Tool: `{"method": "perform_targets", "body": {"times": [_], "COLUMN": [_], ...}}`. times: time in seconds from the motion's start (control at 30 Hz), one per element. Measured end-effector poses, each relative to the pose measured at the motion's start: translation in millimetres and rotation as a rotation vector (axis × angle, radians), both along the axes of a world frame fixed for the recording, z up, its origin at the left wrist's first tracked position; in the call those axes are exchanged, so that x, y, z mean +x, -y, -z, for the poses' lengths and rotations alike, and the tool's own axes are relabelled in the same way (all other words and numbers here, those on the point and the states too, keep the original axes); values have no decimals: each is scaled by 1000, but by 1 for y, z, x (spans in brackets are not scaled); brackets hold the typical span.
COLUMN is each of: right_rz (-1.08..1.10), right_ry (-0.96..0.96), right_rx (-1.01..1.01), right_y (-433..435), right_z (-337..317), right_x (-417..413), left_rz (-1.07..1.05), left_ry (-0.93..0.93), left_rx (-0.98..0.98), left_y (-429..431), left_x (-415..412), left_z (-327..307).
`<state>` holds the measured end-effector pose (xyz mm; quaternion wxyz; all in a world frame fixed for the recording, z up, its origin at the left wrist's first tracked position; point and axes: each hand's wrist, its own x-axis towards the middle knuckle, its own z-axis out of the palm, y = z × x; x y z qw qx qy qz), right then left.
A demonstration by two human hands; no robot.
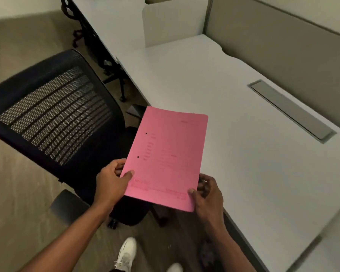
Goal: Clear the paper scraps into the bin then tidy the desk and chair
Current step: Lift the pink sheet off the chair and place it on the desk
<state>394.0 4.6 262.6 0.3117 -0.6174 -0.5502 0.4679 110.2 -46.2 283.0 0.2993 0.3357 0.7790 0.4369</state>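
Down at the bottom edge, a white sneaker (127, 254) on the floor, and both forearms reaching up into the centre of the frame. The left hand (112, 180) is clamped on the lower left corner of a pink file folder (165, 156), thumb pressed on top, fingers curled beneath. The right hand (207, 191) pinches the lower right corner the same way, thumb on the cover. So the folder is held in the air between the two hands, tilted slightly, its far end hanging over the near edge of the white desk (243, 114), its near end over the gap beside the chair. Two punched holes show along its left side; the printed text is too faint to read.

Left of the folder, a black mesh-back office chair (53, 112) fills the middle left, its armrest (67, 205) low in the frame. Further right on the desk, a grey cable-tray lid (290, 110) sits recessed near the beige partition (283, 46). At the top centre, a white divider panel (173, 24) stands on the desk. In the upper left, a second black chair base (104, 61) sits under the desk edge.
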Motion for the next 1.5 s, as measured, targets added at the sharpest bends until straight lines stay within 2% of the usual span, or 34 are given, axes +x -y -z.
{"method": "perform_targets", "body": {"times": [0.27, 0.57, 0.8, 1.2, 1.5], "right_rz": [75, 211, 271, 366, 409], "right_ry": [-29, -25, 11, 35, 38], "right_rx": [95, 99, 111, 103, 91], "right_y": [-23, -49, -90, -163, -216], "right_z": [-56, -80, -77, -72, -62], "right_x": [64, 103, 93, 28, 29], "left_rz": [91, 223, 307, 411, 447], "left_ry": [-2, -15, -30, -58, -83], "left_rx": [100, 89, 71, 33, 31], "left_y": [-35, -98, -158, -262, -331], "left_x": [61, 97, 84, 21, 29], "left_z": [-46, -68, -65, -56, -41]}}
